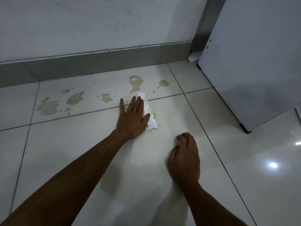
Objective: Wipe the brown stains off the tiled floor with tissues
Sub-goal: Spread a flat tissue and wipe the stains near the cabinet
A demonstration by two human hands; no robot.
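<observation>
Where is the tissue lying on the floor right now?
In the head view, the tissue lies near the middle of the tiled floor, pressed flat under the left hand, across a dark grout line and just below the brown stains.

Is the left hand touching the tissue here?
Touching. The head view shows the left hand lying flat on the tissue, straight fingers overlapping its left edge against the floor.
</observation>
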